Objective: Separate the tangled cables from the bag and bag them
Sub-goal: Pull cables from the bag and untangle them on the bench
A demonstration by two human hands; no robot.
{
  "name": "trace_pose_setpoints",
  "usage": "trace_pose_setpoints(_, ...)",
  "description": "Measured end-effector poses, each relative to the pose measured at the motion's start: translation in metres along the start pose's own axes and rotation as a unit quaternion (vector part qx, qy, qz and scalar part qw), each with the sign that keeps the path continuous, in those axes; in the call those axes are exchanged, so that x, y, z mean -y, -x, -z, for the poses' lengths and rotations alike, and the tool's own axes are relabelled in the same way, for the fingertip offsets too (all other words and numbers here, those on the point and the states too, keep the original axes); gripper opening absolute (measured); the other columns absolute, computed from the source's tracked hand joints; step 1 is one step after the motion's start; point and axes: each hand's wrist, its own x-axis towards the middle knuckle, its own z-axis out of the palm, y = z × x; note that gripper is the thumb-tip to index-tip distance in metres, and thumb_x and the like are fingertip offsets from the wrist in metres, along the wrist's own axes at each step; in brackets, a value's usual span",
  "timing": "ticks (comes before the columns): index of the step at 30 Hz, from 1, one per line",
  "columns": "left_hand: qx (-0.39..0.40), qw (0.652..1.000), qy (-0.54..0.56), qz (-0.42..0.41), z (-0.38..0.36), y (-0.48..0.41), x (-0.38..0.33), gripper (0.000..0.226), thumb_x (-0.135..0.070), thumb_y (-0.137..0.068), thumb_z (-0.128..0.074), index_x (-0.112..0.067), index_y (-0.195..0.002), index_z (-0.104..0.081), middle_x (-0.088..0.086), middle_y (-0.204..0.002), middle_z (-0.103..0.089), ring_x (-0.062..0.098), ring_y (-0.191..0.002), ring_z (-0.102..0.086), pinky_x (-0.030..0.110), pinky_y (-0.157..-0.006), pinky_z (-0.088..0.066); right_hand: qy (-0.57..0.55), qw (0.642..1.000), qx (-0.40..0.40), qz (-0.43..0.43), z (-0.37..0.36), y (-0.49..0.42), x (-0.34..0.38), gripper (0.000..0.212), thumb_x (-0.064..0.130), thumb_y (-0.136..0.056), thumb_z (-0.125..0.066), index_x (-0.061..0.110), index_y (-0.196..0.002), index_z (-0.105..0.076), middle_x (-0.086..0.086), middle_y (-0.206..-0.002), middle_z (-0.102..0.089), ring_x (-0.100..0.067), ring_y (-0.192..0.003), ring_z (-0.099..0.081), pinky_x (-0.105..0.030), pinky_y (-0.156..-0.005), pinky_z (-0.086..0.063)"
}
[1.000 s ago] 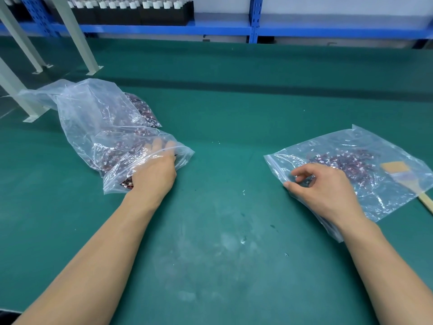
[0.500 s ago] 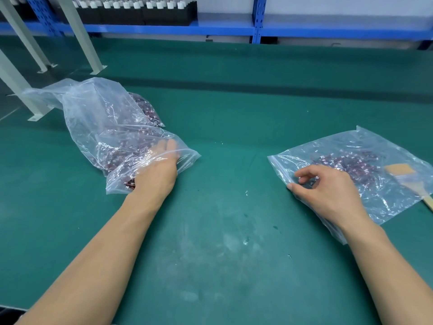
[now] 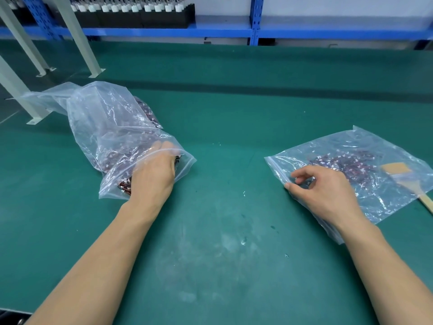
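A large clear bag [image 3: 98,118] lies at the left with a heap of tangled red and black cables [image 3: 124,184] inside. My left hand [image 3: 152,177] is pushed into its open mouth. Its fingers lie among the cables under the plastic, and I cannot tell whether they grip anything. A smaller clear zip bag [image 3: 375,146] lies flat at the right with sorted cables [image 3: 339,160] in it. My right hand [image 3: 323,193] pinches the near left edge of that bag's mouth between thumb and curled forefinger.
A green mat [image 3: 222,231] covers the table. A wooden-handled brush [image 3: 398,171] lies across the small bag's right side. Pale metal frame legs [image 3: 77,38] stand at the back left. A blue shelf [image 3: 210,31] with black and white parts runs along the far edge.
Both hands stay nearly where they were; the left hand's fingers have shifted slightly inside the large bag. The view has dipped a little.
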Motion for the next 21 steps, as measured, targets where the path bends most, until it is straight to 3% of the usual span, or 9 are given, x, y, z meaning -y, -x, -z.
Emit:
trace_pose_setpoints(2,-0.009,0.999,0.030,-0.015,0.001,0.004,-0.001,0.034,-0.020,-0.104,-0.046,-0.045,-0.080,-0.048,-0.013,-0.080,-0.040,0.013,-0.074,-0.039,0.031,-0.070,-0.029,0.001,1.000,0.001,0.001,0.000,0.000,-0.001,0.014,0.042,-0.078,-0.080,0.039,-0.086,-0.069,0.021,-0.082,-0.067,0.002,-0.077,-0.059,-0.037,-0.074,-0.055)
trace_pose_setpoints(4,-0.004,0.999,0.024,-0.020,0.002,0.006,-0.002,0.042,-0.028,-0.106,-0.047,-0.043,-0.068,-0.037,-0.013,-0.073,-0.037,0.017,-0.067,-0.038,0.031,-0.067,-0.028,0.002,1.000,0.001,0.002,-0.001,0.000,-0.001,0.015,0.043,-0.078,-0.081,0.039,-0.087,-0.069,0.021,-0.082,-0.067,0.003,-0.076,-0.058,-0.036,-0.073,-0.054)
trace_pose_setpoints(6,0.038,0.999,0.007,-0.009,0.001,0.005,0.002,0.038,-0.040,-0.108,-0.037,-0.036,-0.073,-0.053,-0.007,-0.078,-0.040,0.023,-0.068,-0.045,0.034,-0.065,-0.029,0.003,1.000,0.001,0.002,-0.001,-0.001,-0.002,0.015,0.043,-0.078,-0.081,0.039,-0.087,-0.069,0.021,-0.083,-0.067,0.003,-0.076,-0.058,-0.035,-0.072,-0.054)
trace_pose_setpoints(8,0.067,0.998,-0.016,-0.002,-0.003,0.006,0.005,0.041,-0.047,-0.106,-0.029,-0.030,-0.081,-0.056,-0.003,-0.085,-0.043,0.024,-0.073,-0.050,0.035,-0.066,-0.032,0.005,1.000,0.001,0.002,-0.002,0.000,-0.002,0.015,0.042,-0.078,-0.081,0.039,-0.088,-0.069,0.021,-0.083,-0.067,0.002,-0.076,-0.058,-0.036,-0.072,-0.054)
trace_pose_setpoints(14,0.099,0.995,-0.017,0.009,-0.005,0.005,0.003,0.026,-0.059,-0.095,-0.050,-0.038,-0.097,-0.065,-0.010,-0.096,-0.046,0.017,-0.079,-0.052,0.034,-0.067,-0.044,0.007,1.000,0.001,0.010,-0.002,0.000,-0.003,0.015,0.041,-0.080,-0.080,0.037,-0.089,-0.070,0.020,-0.083,-0.067,0.000,-0.077,-0.058,-0.039,-0.073,-0.055)
trace_pose_setpoints(21,0.115,0.993,-0.017,0.002,-0.012,-0.003,0.014,0.021,-0.058,-0.098,-0.045,-0.042,-0.101,-0.059,-0.013,-0.101,-0.037,0.012,-0.084,-0.046,0.028,-0.060,-0.032,0.010,1.000,0.002,0.012,-0.002,-0.001,-0.004,0.015,0.042,-0.080,-0.080,0.037,-0.091,-0.070,0.020,-0.083,-0.067,0.001,-0.076,-0.058,-0.037,-0.073,-0.055)
